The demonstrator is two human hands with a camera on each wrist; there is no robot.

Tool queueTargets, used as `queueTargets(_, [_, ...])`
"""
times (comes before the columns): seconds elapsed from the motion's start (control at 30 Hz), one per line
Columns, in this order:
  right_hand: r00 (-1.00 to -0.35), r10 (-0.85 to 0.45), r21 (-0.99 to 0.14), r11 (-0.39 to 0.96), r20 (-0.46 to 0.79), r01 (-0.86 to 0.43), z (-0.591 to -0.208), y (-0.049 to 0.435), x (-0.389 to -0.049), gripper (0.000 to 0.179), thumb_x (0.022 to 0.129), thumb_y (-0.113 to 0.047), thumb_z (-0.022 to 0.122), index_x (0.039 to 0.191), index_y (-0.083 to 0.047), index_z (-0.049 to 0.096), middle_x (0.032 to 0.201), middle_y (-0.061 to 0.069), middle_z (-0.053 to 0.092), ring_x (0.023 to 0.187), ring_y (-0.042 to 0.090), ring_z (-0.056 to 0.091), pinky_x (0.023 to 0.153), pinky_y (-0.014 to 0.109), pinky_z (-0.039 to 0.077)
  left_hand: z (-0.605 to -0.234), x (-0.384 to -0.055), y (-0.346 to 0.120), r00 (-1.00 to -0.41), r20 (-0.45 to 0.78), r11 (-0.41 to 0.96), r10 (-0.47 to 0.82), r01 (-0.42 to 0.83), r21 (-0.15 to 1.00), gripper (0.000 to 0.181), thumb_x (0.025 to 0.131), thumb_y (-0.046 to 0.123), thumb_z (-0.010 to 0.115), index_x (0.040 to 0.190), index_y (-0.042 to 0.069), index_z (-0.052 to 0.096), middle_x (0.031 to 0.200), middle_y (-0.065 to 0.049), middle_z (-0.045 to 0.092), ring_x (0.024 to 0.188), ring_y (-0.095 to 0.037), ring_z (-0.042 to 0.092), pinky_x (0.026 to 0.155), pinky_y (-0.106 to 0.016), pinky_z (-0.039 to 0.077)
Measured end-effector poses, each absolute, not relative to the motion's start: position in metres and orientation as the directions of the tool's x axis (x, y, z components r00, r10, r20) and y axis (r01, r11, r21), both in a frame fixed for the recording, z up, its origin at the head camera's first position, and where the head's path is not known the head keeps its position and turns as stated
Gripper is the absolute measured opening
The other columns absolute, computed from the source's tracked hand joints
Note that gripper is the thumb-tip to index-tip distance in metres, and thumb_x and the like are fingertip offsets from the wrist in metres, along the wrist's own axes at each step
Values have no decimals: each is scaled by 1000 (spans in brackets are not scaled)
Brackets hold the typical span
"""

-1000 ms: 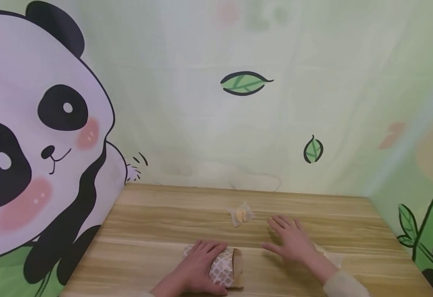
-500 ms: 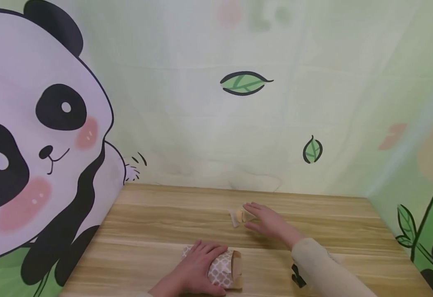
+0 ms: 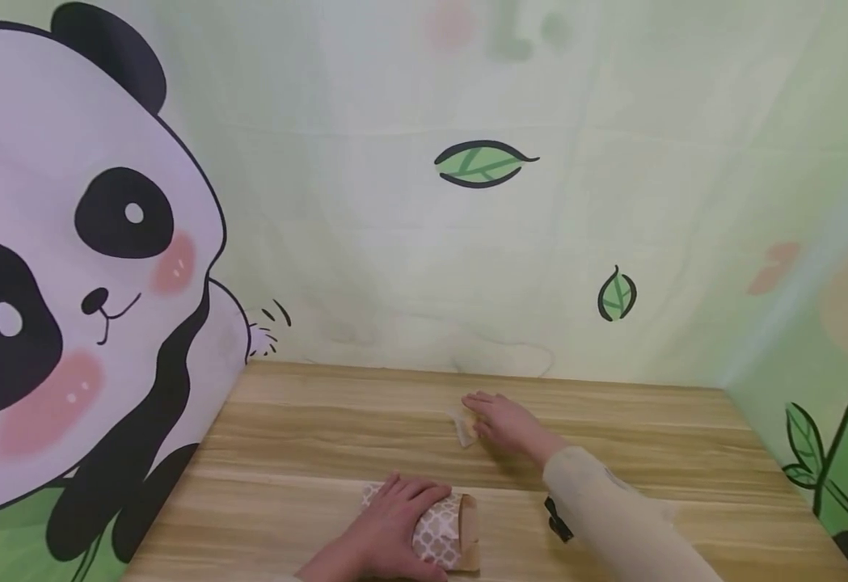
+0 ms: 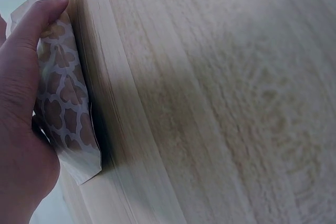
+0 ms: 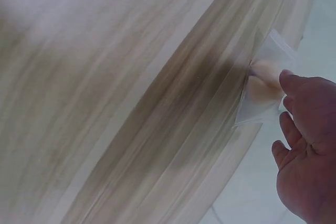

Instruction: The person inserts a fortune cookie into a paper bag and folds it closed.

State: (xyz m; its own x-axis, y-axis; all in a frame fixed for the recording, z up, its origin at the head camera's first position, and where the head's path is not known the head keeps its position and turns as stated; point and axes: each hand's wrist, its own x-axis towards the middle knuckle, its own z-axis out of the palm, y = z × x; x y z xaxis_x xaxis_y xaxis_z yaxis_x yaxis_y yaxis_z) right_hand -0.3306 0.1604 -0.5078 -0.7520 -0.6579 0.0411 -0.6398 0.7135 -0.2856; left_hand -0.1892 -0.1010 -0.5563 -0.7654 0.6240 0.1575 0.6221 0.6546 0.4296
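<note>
A small patterned paper bag lies on its side on the wooden table, its brown open end facing right. My left hand spans it from above and grips it, thumb along the near side. In the left wrist view, that thumb presses on the bag's printed face. Farther back on the table, my right hand is at a clear zip packet, hiding most of it. The right wrist view shows the thumb and forefinger pinching the edge of this packet, which holds peach-coloured pieces.
Another thin clear packet shows partly behind the right sleeve. A black strap piece sits by that forearm. Behind the table stands a pale green backdrop with a printed panda and leaves.
My right hand has travelled left and away from me across the table to the clear packet and now pinches it. The left hand stays on the paper bag.
</note>
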Motion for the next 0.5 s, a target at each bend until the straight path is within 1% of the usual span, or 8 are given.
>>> queueTargets(0.13, [-755, -656, -254, 726, 23, -639, -509, 158, -333, 43, 105, -4, 63, 145, 10, 57, 149, 31, 57, 141, 48, 52, 121, 65, 36, -556, -188, -99, -762, 163, 658, 626, 629, 414, 100, 74, 73, 84, 155, 22, 54, 145, 3, 59, 138, -22, 53, 120, -66, 36])
queueTargets(0.3, [-761, -647, -248, 731, 48, -636, -513, 160, -335, 36, 103, -4, 65, 136, 10, 64, 137, 30, 66, 131, 46, 61, 118, 65, 39, -555, -187, -98, -761, 158, 654, 629, 628, 422, 99, 75, 71, 85, 155, 21, 54, 146, 3, 59, 138, -22, 53, 120, -66, 36])
queueTargets(0.37, [-763, -643, -260, 726, 69, -636, -514, 162, -334, 37, 102, -5, 67, 136, 11, 64, 136, 31, 66, 130, 47, 61, 118, 65, 39, -555, -187, -98, -765, 154, 657, 626, 623, 425, 100, 75, 72, 84, 156, 22, 54, 146, 3, 59, 139, -22, 53, 120, -67, 36])
queueTargets(0.5, [-757, -643, -283, 710, 114, -645, -516, 164, -330, 42, 103, -10, 68, 138, 12, 62, 139, 32, 64, 132, 49, 60, 118, 68, 38, -554, -188, -100, -773, 151, 662, 617, 613, 431, 101, 73, 73, 85, 155, 22, 54, 147, 3, 59, 139, -22, 53, 121, -66, 35])
